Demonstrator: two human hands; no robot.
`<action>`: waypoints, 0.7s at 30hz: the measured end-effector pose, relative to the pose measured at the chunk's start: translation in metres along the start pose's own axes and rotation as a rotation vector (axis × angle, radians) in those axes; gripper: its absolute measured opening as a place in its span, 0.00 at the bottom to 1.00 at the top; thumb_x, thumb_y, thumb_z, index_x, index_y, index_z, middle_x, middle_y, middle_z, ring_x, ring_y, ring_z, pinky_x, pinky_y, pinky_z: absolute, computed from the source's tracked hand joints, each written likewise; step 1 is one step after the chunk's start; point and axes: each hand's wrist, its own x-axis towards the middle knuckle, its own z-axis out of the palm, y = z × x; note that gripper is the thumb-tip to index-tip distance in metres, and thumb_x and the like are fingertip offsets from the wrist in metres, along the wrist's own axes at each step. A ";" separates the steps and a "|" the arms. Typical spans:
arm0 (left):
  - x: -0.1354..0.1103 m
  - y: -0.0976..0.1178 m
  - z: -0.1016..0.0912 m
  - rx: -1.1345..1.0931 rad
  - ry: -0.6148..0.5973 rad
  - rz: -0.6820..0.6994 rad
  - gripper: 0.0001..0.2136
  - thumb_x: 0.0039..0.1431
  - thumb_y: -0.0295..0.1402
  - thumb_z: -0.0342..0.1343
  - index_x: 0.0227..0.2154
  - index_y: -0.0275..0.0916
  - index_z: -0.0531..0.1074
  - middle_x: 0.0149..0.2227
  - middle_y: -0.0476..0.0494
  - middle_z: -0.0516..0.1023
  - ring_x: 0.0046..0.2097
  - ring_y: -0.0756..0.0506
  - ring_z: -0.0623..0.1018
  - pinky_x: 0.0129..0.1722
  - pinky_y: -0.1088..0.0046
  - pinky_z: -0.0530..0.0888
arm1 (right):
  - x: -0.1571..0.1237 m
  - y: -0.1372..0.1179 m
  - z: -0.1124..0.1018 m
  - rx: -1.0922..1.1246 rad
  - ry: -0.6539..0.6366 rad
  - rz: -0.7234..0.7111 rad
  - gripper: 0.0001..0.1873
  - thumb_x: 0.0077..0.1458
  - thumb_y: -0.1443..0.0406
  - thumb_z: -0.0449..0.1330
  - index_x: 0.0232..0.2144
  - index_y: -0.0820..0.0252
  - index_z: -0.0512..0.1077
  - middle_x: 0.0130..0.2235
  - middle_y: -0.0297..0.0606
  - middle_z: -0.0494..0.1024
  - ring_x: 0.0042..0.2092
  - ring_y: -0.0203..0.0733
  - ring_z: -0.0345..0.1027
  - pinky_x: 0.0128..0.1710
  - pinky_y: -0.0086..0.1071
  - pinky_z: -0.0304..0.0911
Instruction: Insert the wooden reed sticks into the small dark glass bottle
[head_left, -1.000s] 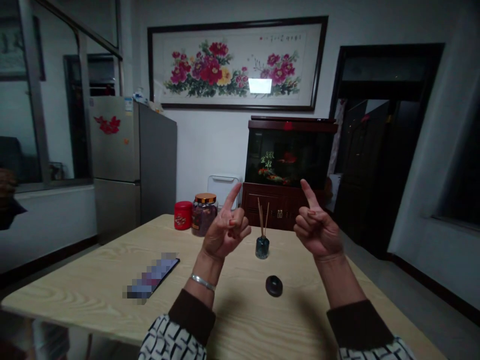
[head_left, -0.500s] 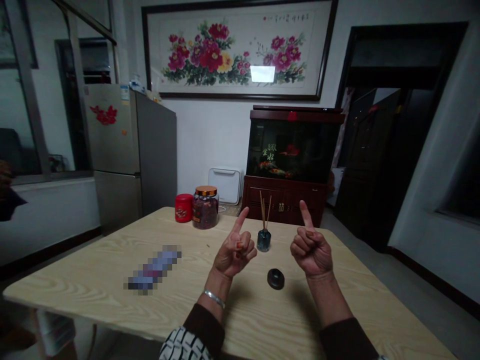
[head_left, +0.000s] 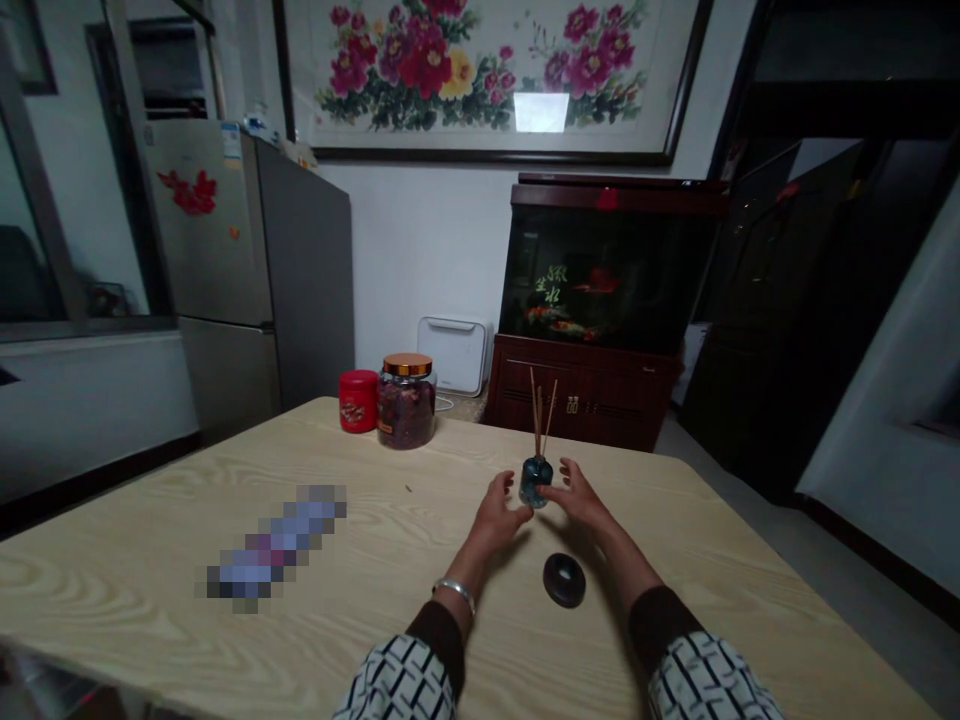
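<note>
A small blue-green glass bottle with thin reed sticks stands upright on the pale wooden table. My left hand is just left of it, fingers curved and apart, fingertips at the bottle's base. From the right, my right hand has spread fingers at the bottle's side. Neither hand closes round it. A dark round lid lies on the table between my forearms, nearer to me.
A glass jar with a copper lid and a red tin stand at the table's far edge. A blurred flat object lies at left. Beyond the table stand a fridge, a white box and a fish tank on a cabinet.
Both hands were raised with index fingers pointing up. They have dropped to the table, opened, and come in on either side of the bottle. The view has tilted downward.
</note>
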 end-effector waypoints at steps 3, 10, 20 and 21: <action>0.005 -0.022 0.002 0.080 0.010 0.079 0.35 0.45 0.29 0.65 0.58 0.39 0.60 0.59 0.32 0.65 0.60 0.36 0.67 0.59 0.54 0.64 | 0.021 0.005 0.018 -0.101 -0.029 -0.104 0.41 0.39 0.56 0.67 0.56 0.58 0.61 0.52 0.45 0.72 0.55 0.50 0.67 0.53 0.43 0.61; 0.006 -0.019 0.005 0.149 -0.025 0.099 0.41 0.43 0.31 0.67 0.62 0.34 0.57 0.60 0.30 0.65 0.60 0.35 0.68 0.59 0.58 0.64 | -0.006 0.001 0.025 -0.130 -0.099 -0.210 0.26 0.45 0.58 0.64 0.48 0.54 0.66 0.44 0.38 0.74 0.47 0.46 0.69 0.50 0.40 0.62; -0.011 -0.007 0.004 0.127 -0.145 0.097 0.27 0.45 0.33 0.67 0.49 0.37 0.67 0.42 0.43 0.78 0.41 0.44 0.76 0.41 0.71 0.71 | -0.034 -0.045 0.037 0.057 0.027 -0.322 0.19 0.61 0.51 0.51 0.33 0.56 0.75 0.43 0.42 0.77 0.50 0.48 0.69 0.55 0.42 0.60; -0.011 -0.006 0.003 0.145 -0.147 0.088 0.27 0.44 0.34 0.68 0.48 0.37 0.67 0.41 0.43 0.78 0.41 0.44 0.76 0.40 0.71 0.71 | -0.033 -0.052 0.037 0.129 0.063 -0.310 0.20 0.61 0.50 0.50 0.31 0.56 0.74 0.41 0.42 0.78 0.48 0.49 0.70 0.53 0.42 0.61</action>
